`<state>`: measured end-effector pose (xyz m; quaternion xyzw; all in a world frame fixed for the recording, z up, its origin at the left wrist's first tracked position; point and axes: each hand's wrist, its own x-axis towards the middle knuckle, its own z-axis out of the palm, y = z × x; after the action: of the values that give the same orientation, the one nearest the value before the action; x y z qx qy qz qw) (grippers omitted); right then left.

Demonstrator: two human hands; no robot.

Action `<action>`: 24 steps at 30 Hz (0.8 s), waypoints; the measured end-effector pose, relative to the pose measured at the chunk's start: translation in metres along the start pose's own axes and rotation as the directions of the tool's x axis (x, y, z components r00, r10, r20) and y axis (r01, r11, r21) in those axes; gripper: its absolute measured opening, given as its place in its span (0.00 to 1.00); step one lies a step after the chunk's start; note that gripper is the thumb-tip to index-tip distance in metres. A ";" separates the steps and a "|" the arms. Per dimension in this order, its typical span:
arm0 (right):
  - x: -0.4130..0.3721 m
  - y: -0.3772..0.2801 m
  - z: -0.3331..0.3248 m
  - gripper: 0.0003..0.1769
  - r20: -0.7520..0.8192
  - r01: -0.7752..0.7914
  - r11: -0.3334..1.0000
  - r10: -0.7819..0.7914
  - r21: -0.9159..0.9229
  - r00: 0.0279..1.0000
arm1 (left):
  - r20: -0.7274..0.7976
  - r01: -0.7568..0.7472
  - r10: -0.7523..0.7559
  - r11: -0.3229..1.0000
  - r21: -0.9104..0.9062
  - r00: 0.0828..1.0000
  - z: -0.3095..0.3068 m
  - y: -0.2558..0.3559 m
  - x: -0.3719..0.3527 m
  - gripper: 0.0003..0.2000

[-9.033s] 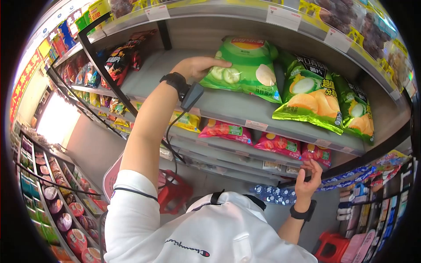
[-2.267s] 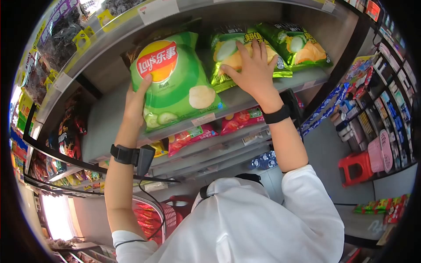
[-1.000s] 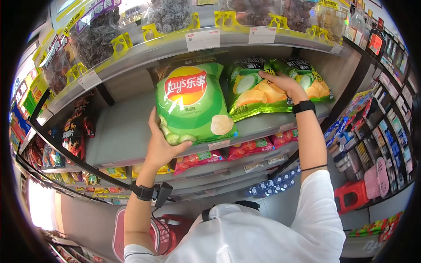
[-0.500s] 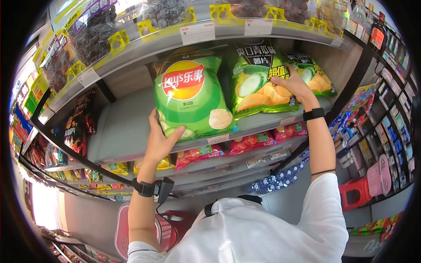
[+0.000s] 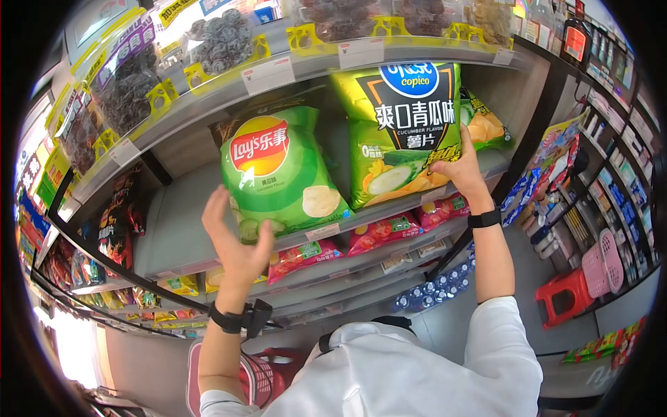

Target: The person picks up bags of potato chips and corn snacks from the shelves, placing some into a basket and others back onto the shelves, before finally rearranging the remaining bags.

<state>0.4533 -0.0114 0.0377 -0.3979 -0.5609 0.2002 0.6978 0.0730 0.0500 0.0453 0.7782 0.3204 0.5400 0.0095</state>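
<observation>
A green Lay's chip bag (image 5: 281, 177) leans on the shelf, its front facing me. Beside its lower left corner, my left hand (image 5: 236, 240) is spread open, thumb and fingers apart, holding nothing. To the right, a green and black Copico cucumber chip bag (image 5: 399, 149) is tipped toward me with its front in full view. My right hand (image 5: 462, 174) grips that bag by its right side, thumb across the front and the other fingers partly hidden along the edge. Behind the hand sits another cucumber chip bag (image 5: 486, 125), partly covered.
Overhead, a shelf edge with price tags (image 5: 267, 75) carries clear tubs of dark dried snacks (image 5: 222, 42). Pink chip bags (image 5: 382, 233) lie on the shelf below. Dark snack bags (image 5: 118, 215) stand at left. A pink basket (image 5: 257, 379) and bottled water (image 5: 434, 288) are lower down.
My right hand has pulled the Copico bag forward and tipped its top toward me. My left hand has let go of the Lay's bag and opened beside it.
</observation>
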 end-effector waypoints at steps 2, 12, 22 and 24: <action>-0.001 0.002 0.001 0.52 -0.008 -0.002 1.000 0.002 0.012 1.000 | 0.091 -0.298 0.293 0.953 0.045 0.952 0.002 0.031 0.008 0.32; -0.004 -0.003 0.004 0.51 -0.007 -0.015 0.999 0.015 -0.049 1.000 | 0.529 0.372 -0.046 0.763 -0.529 0.847 0.118 0.081 0.061 0.42; -0.011 -0.008 -0.005 0.51 0.106 -0.110 0.991 0.118 -0.082 0.987 | 0.472 0.337 -0.105 0.833 -0.439 0.875 0.121 0.092 0.041 0.41; -0.012 -0.010 -0.007 0.49 0.181 -0.079 0.997 0.077 0.000 0.980 | 0.460 0.287 -0.060 0.851 -0.441 0.886 0.121 0.090 0.037 0.41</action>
<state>0.4543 -0.0287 0.0376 -0.3973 -0.6052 0.2646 0.6371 0.2273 0.0376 0.0587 0.8156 0.2312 0.4157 0.3296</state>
